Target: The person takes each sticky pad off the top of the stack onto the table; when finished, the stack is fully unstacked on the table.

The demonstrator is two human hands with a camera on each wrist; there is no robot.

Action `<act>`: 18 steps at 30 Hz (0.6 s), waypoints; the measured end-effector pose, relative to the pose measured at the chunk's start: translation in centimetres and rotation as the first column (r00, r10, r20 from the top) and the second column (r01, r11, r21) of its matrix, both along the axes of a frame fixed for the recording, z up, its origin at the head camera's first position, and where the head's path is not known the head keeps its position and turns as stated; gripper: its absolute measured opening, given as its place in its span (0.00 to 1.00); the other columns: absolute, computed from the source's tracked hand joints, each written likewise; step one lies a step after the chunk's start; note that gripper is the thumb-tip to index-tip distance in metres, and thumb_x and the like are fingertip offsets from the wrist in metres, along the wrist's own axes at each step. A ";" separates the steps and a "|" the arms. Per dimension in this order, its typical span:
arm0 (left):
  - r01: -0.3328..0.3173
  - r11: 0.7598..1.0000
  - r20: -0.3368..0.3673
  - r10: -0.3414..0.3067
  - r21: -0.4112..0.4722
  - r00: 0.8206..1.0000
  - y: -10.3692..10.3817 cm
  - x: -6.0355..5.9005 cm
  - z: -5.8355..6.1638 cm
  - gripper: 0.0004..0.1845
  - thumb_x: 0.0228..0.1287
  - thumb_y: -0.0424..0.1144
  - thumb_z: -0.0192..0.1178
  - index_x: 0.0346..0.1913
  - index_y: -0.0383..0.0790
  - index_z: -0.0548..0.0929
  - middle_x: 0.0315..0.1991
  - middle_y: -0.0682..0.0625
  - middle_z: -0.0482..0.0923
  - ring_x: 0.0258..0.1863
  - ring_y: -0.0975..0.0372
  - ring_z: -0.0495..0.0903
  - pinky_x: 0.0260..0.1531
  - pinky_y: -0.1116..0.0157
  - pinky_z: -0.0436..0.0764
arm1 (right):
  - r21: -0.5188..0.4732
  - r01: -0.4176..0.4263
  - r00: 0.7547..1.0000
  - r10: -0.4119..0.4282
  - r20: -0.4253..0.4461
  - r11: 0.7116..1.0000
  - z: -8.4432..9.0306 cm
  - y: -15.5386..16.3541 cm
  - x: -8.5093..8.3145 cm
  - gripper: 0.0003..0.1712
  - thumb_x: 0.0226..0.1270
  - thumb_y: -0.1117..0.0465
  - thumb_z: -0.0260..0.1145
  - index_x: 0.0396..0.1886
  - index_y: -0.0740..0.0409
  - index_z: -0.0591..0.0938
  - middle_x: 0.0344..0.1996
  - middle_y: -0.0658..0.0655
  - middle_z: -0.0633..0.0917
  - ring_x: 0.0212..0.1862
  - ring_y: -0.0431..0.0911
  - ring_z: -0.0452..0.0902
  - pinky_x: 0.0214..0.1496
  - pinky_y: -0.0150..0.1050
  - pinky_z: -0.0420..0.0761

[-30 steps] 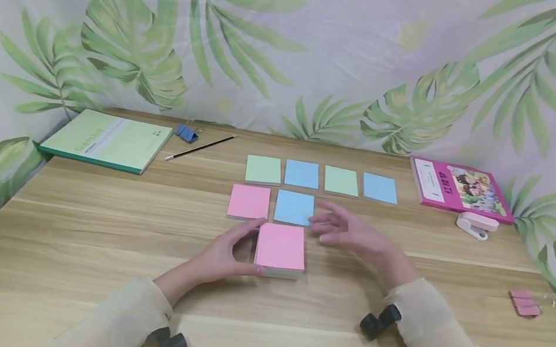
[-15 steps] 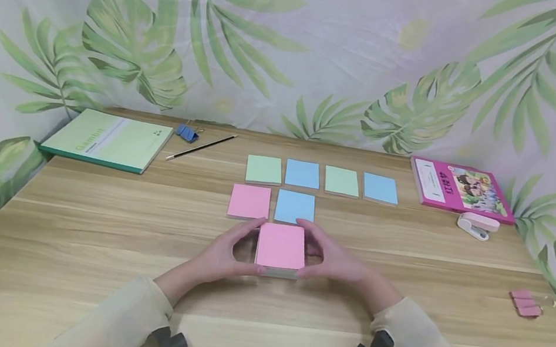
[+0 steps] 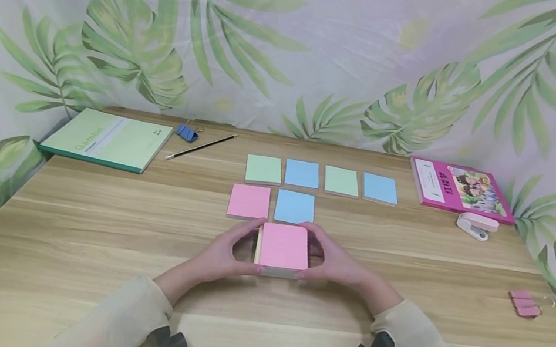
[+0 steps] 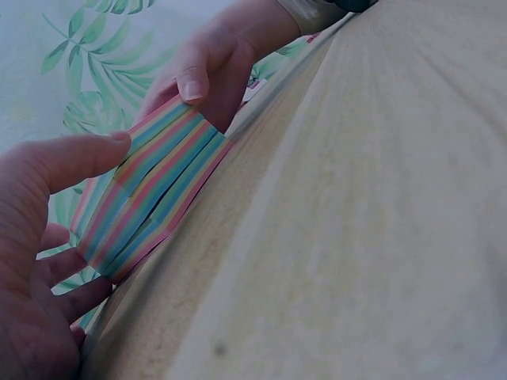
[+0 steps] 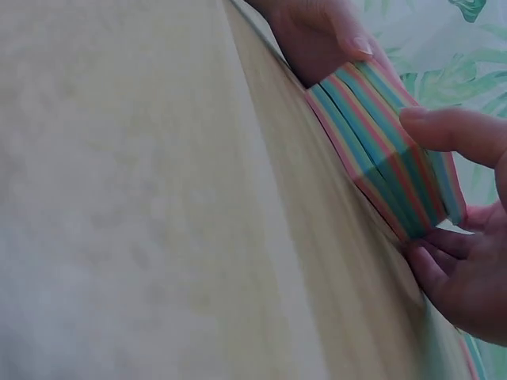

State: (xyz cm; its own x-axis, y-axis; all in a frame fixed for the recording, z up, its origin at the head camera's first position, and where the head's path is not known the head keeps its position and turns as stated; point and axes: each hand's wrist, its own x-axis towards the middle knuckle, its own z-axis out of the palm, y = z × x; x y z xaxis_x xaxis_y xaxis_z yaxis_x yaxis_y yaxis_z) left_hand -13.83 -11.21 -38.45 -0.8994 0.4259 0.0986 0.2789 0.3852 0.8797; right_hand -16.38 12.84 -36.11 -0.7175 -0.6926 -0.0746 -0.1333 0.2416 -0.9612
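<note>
Six sticky notes are already lying in two rows on the bench, the near row having only two, while the left hand and right hand are gripping the striped sticky-note pad with curled fingers just below them.

Bright even light, soft shadows, head view sharp, wrist views blurred

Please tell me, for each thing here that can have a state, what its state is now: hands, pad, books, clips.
Left hand: grips the pad's left side.
Right hand: grips its right side.
Sticky-note pad: on the table, pink sheet on top.
Green notebook: closed, flat.
Pink book: closed, flat.
Blue binder clip: clamps nothing.
</note>
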 end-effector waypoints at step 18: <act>-0.104 0.981 -0.187 0.073 -0.161 0.980 0.1 -0.2 -1.5 0.49 0.34 0.50 0.70 0.62 0.37 0.60 0.58 0.45 0.62 0.58 0.54 0.57 0.56 0.51 0.52 | -0.269 0.006 0.974 0.055 0.218 0.963 -1.5 5.7 -2.0 0.50 0.45 0.78 0.63 0.64 0.63 0.44 0.53 0.68 0.67 0.51 0.56 0.68 0.49 0.44 0.71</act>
